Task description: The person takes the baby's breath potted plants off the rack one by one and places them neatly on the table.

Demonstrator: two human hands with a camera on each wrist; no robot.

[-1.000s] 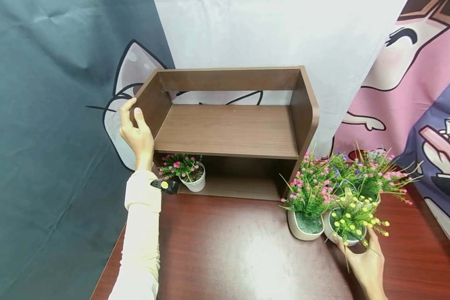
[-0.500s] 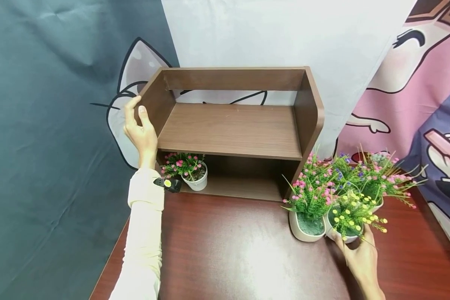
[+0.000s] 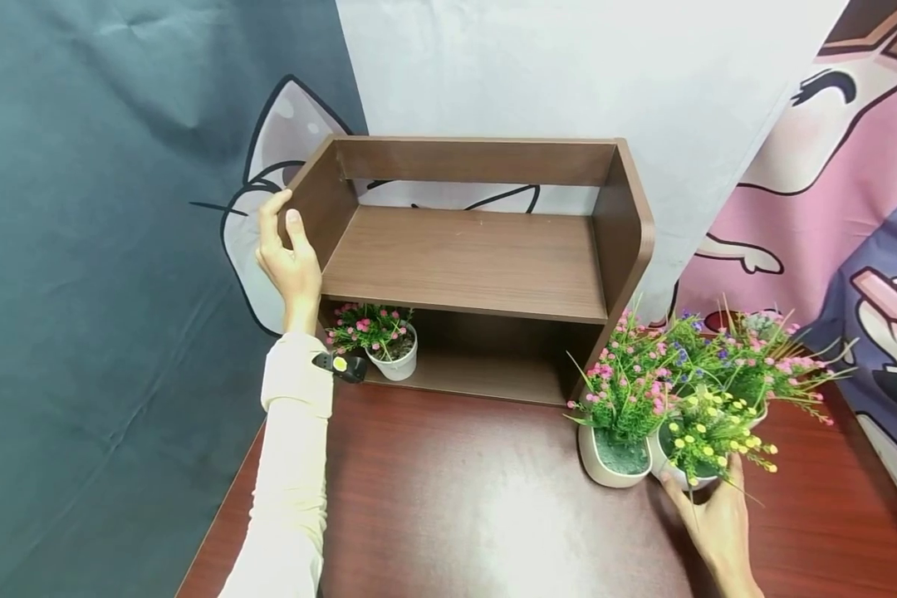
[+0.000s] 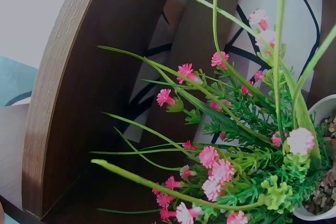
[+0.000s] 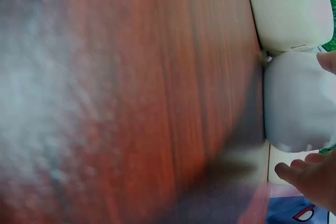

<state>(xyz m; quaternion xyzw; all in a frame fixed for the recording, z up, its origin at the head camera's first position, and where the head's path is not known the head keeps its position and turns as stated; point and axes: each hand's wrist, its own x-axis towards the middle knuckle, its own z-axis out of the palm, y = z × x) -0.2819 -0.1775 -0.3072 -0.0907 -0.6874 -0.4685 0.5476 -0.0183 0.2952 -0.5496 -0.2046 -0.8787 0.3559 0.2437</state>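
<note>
My left hand [image 3: 287, 257] grips the left side panel of a brown two-tier shelf [image 3: 463, 257], thumb inside and fingers over the edge. Below it, a white pot of pink flowers [image 3: 392, 353] stands in the lower compartment; its blooms [image 4: 210, 166] fill much of the left wrist view. At the right, my right hand [image 3: 718, 515] is around a white pot of yellow flowers [image 3: 706, 440] on the table. In the right wrist view, the thumb overlaps this pot [image 5: 299, 103], while the loosely bent fingers [image 5: 304, 171] sit slightly off its other side.
A cream pot with pink flowers [image 3: 616, 457] stands directly left of the yellow-flowered one, near the shelf's right panel. More potted plants with blue and pink flowers [image 3: 762, 365] crowd behind. Printed cloth [image 3: 82, 249] hangs around the reddish wooden table [image 3: 448, 465].
The yellow-flowered pot and my right hand have shifted slightly left, close against the cream pot. The whole head view has drifted a little. My left hand stays on the panel.
</note>
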